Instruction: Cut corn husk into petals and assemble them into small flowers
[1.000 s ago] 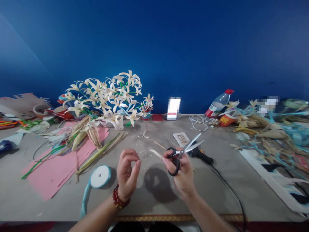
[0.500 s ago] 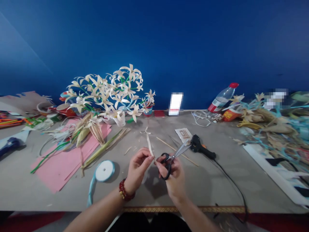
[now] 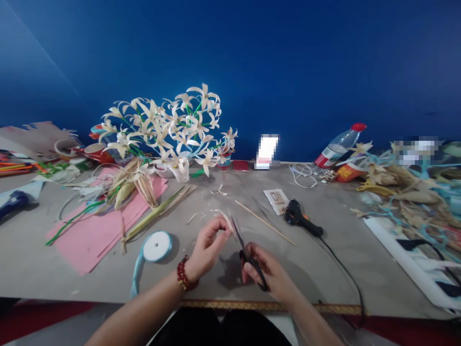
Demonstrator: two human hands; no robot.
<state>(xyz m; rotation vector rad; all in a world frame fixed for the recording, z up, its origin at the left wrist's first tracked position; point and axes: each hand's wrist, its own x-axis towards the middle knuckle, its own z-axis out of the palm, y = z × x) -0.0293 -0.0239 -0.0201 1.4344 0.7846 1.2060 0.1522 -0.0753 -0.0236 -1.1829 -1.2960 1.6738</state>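
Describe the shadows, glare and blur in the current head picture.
Head view: a soft shadow lies on the table between the left hand and right hand; also in the head view, the ribbon spool shades the table to its right, pixel blocks cover a glowing white rectangle by the blue wall, and the far-right dried-husk heap looks smeared.

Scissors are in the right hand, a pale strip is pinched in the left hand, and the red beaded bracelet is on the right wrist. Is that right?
Not quite: the red beaded bracelet is on the left wrist, as the head view shows. The scissors are in the right hand, and the pale strip is pinched in the left hand.
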